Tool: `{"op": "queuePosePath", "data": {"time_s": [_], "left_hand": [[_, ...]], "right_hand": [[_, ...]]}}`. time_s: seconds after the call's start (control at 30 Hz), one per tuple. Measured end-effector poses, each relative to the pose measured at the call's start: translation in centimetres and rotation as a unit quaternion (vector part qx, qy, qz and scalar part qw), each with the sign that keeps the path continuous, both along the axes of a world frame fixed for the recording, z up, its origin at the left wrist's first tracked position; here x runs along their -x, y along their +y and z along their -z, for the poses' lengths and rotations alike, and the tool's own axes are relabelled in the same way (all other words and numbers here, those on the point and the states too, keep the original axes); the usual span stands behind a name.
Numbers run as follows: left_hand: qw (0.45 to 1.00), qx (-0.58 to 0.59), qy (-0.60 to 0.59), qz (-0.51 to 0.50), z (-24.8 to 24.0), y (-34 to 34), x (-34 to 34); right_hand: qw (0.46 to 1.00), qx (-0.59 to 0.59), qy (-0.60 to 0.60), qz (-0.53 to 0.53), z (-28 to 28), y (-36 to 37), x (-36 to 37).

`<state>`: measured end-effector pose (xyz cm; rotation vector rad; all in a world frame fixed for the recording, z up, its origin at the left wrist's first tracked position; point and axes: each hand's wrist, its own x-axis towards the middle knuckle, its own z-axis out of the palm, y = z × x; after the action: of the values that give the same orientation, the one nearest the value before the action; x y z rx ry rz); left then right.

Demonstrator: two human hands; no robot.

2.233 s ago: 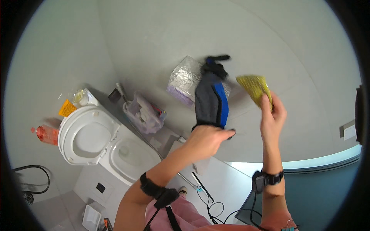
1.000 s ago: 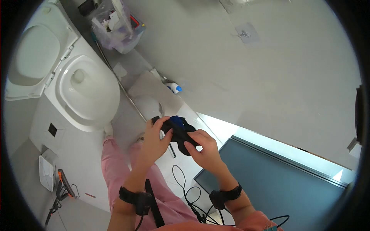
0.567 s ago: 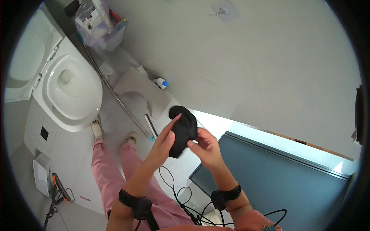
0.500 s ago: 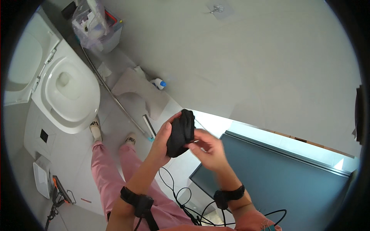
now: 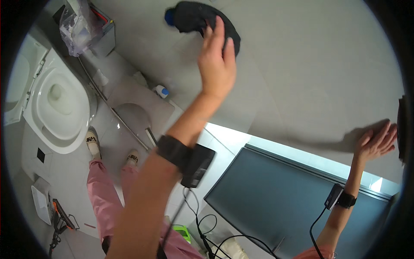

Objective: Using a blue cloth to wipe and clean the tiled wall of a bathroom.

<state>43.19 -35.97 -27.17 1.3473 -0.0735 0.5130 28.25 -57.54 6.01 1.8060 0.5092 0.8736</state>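
Observation:
My left hand reaches up in front of the grey wall at the top middle. Its fingers are on a black cloth item, which curves like a crescent and has a blue patch at its left end. Part of the cloth is behind my fingers, and its exact kind does not show. Far to the right, my right hand is raised by the wall with its fingers spread and nothing in it. Beyond its fingertips is a dark object at the picture's rim.
On the left is a white toilet with its lid up. A long metal pole leans across the floor near a bottle with a blue cap. A dark panel stands lower right. Black cables trail from straps on my forearms.
Both hands were together on the bunched black cloth. The right has let go and moved far right; the left has carried the cloth up to the wall, where it looks longer and shows blue.

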Motion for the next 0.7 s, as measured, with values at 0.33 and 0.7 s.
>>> {"op": "queuePosePath", "data": {"time_s": [0.33, 0.7], "left_hand": [[0.963, -0.077, -0.055, 0.254, 3.1, -7.1, 14.5], [0.989, -0.129, 0.022, 0.062, 2.2, -0.9, 3.3]], "right_hand": [[0.999, 0.03, 0.003, 0.022, -0.4, -1.0, 0.6], [0.998, 0.032, 0.014, 0.042, -0.8, -0.8, 1.1]]}}
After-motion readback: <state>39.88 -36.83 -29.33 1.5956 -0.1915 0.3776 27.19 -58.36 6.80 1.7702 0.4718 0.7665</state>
